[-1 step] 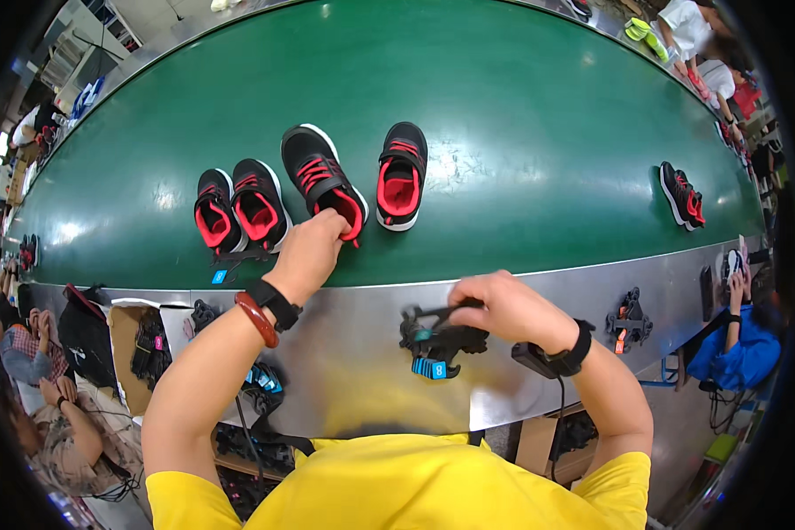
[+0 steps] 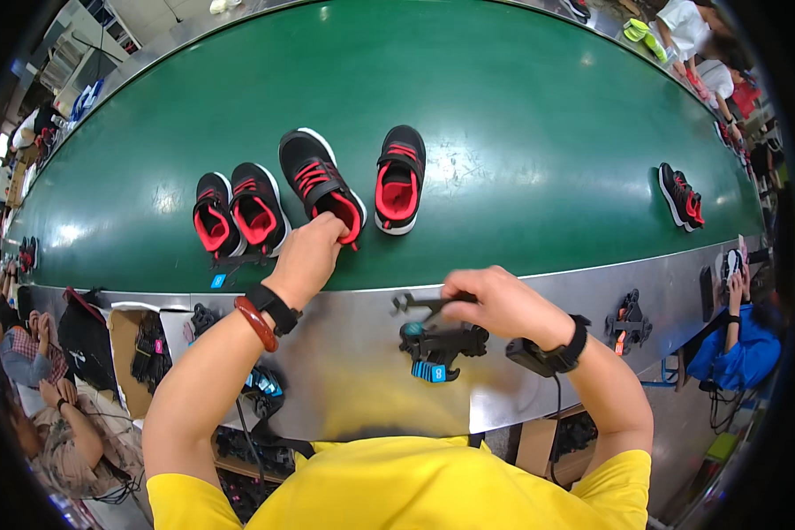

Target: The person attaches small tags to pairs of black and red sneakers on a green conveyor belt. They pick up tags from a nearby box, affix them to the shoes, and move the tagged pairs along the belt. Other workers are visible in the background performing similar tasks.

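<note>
My left hand [image 2: 307, 256] pinches the heel collar of a black sneaker [image 2: 306, 157] with red laces and red lining, which stands on a green belt surface. Its lookalike, another sneaker [image 2: 402, 150], stands just to the right. In my right hand [image 2: 511, 305], thumb and fingers close on a black plastic shoe hanger [image 2: 420, 303], held above the metal ledge. Directly under it lies a bunch of black hangers [image 2: 459, 339] with blue tags [image 2: 429, 371]. Left of my left hand, two matching sneakers [image 2: 258, 212] stand side by side, with a black hanger and a blue tag [image 2: 218, 281] at their heels.
More hangers with an orange tag [image 2: 627, 322] lie on the ledge [image 2: 539, 389] to the right. An open cardboard box [image 2: 125, 362] of black pieces stands at left. Another pair of sneakers [image 2: 681, 196] is far right. Co-workers [image 2: 738, 349] sit along both sides.
My right hand has risen slightly and shifted a little left, and its hanger now shows apart from the bunch. My left hand keeps its hold on the sneaker.
</note>
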A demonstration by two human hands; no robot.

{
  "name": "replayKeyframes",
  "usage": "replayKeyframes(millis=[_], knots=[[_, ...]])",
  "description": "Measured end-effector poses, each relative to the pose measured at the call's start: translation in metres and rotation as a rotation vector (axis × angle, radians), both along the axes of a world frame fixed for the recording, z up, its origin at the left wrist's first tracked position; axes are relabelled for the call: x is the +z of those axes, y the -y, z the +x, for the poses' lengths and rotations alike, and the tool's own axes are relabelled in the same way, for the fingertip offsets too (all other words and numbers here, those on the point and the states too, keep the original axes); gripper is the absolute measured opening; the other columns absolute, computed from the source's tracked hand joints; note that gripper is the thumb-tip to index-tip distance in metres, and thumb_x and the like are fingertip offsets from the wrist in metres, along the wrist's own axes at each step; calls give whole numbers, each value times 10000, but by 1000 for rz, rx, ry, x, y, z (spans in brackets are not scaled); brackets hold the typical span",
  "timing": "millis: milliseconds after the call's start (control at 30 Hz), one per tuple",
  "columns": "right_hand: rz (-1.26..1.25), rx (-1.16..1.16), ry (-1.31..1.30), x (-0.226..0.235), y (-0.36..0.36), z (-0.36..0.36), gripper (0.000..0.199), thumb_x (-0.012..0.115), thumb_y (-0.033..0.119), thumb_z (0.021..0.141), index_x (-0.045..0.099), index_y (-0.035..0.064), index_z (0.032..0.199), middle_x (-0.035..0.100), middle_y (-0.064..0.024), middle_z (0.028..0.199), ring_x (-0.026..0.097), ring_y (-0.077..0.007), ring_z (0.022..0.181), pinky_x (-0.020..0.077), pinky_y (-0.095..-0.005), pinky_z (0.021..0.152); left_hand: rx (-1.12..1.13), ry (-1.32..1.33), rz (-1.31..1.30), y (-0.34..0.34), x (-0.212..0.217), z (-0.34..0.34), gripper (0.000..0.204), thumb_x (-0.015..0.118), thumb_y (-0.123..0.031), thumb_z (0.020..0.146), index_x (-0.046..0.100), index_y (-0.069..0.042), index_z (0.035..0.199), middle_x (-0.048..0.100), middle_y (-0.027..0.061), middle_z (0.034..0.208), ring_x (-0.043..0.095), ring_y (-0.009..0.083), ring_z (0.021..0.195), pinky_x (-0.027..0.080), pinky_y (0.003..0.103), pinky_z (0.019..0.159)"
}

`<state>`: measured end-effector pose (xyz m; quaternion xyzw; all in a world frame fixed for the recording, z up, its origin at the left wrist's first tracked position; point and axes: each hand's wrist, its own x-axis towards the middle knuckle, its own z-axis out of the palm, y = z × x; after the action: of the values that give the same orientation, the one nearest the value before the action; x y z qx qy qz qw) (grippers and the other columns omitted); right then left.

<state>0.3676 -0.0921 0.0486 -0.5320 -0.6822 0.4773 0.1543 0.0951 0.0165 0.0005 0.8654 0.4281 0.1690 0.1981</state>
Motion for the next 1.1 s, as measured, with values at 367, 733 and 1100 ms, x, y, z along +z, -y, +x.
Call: replayKeyframes(millis=[367, 733, 1100], knots=[[-236, -237, -248, -1, -61, -69, 468, 504, 103, 965, 435, 45, 1425, 646, -108, 702, 617, -171, 502, 507, -329, 518, 159, 96, -43, -7, 2, -12, 196, 678, 36, 774, 614, -2, 956, 638, 161, 920, 644, 358, 829, 514, 402, 713], [-519, 41, -289, -2, -98, -59, 495, 552, 175, 968, 464, 102, 1450, 581, -17, 663, 476, -92, 480, 425, -256, 479, 67, 29, -25, -18, 5, -14, 303, 574, -29, 856, 566, -66, 1156, 626, 155, 1002, 635, 384, 874, 526, 464, 730], [409, 52, 20, -33, -109, -47, 311, 549, 2, 881, 584, 38, 1188, 641, -176, 1132, 599, -401, 1043, 502, -452, 879, -33, -149, 21, -8, 16, -17, 185, 614, -166, 901, 510, -71, 1021, 564, 158, 955, 635, 377, 731, 531, 475, 638]])
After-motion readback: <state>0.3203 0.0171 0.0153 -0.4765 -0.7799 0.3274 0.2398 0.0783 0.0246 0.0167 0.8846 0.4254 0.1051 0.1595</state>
